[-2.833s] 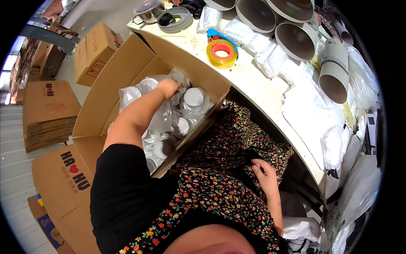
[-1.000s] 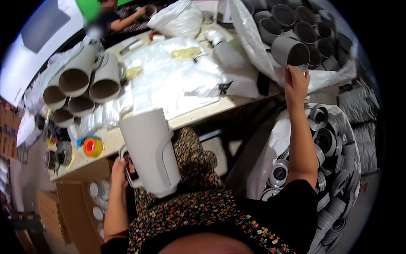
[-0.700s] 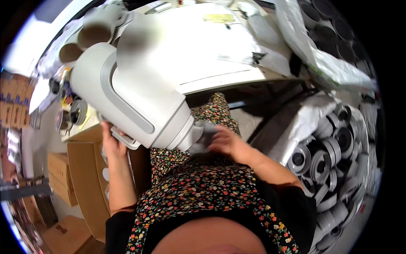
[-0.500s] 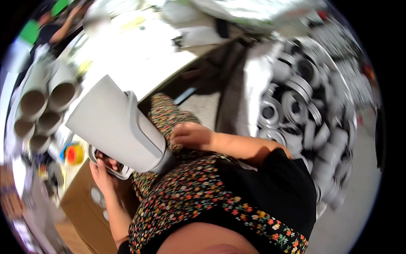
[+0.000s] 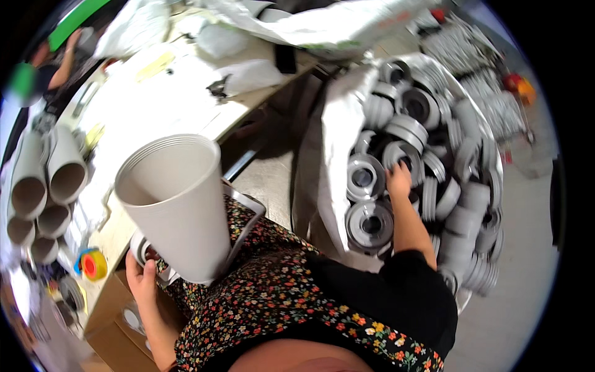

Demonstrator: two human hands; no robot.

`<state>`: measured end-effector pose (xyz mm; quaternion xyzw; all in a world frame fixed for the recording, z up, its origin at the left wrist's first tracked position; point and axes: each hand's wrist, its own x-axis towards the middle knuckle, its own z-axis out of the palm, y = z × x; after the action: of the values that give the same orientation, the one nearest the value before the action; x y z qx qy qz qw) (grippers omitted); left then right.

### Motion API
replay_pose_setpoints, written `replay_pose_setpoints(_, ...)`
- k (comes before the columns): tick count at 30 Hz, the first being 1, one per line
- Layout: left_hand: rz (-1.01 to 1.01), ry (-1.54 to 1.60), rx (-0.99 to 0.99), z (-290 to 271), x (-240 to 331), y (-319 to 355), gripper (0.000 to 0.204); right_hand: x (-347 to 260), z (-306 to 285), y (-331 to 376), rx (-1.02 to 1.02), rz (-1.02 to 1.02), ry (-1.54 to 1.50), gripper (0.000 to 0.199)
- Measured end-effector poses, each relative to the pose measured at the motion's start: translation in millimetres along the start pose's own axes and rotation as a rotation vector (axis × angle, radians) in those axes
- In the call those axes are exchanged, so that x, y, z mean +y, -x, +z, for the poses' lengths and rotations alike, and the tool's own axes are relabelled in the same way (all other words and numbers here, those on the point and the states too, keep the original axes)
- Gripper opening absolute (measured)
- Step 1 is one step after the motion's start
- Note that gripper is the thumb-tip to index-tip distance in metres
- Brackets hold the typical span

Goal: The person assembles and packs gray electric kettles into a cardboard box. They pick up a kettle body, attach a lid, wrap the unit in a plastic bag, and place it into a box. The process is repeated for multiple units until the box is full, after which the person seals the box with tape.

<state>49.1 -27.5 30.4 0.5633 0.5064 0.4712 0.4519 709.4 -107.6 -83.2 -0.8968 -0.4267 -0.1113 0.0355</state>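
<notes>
A tall, tapered grey plastic bin [image 5: 186, 217] leans across my lap, its round open mouth facing up and away. A grey loop-shaped frame [image 5: 251, 226] shows along its right side. My left hand [image 5: 144, 282] is closed on a pale loop-shaped part [image 5: 139, 245] at the bin's lower left; some of its fingers are hidden behind that part. On the right, my right hand [image 5: 400, 183] reaches into a white sack [image 5: 339, 167] full of grey round plastic parts. Its fingers are curled on the rim of one grey round part [image 5: 403, 155].
A white-topped table [image 5: 180, 105] with plastic bags stretches ahead. Nested grey bins [image 5: 68, 164] lie at the left beside a yellow-and-red tape roll [image 5: 94, 265]. An open cardboard box [image 5: 114, 322] stands below my left arm. Another person's arm [image 5: 65, 65] shows at far left.
My right hand has moved from beside the bin to the right, into the sack among the round parts. The bin has tipped so its mouth shows; my left hand stays on it.
</notes>
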Motion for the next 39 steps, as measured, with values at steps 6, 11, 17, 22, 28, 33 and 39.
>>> replay_pose_setpoints(6,0.04,-0.105,-0.193,23,44,-4,0.063,-90,-121,-2,0.108,-0.248,-0.633,0.035)
replay_pose_setpoints(11,0.194,-0.292,-0.323,28,59,6,0.042,-204,-207,7,-0.836,0.383,-2.447,0.039)
replay_pose_setpoints(17,0.224,-0.319,-0.326,24,54,12,0.043,-245,-190,-3,-0.537,-0.449,-1.406,0.027)
replay_pose_setpoints(22,0.229,-0.336,-0.28,23,51,9,0.047,-297,-293,-3,-0.005,-1.613,-0.777,0.071)
replay_pose_setpoints(28,0.068,-0.066,-0.258,37,60,2,0.053,-326,-293,21,0.065,-1.414,-0.916,0.057)
replay_pose_setpoints(33,0.104,-0.152,-0.245,22,49,-11,0.049,-334,-280,19,0.009,-1.449,-0.935,0.057)
replay_pose_setpoints(39,0.09,-0.191,-0.248,20,39,-14,0.047,-340,-279,12,-0.081,-1.516,-0.949,0.047)
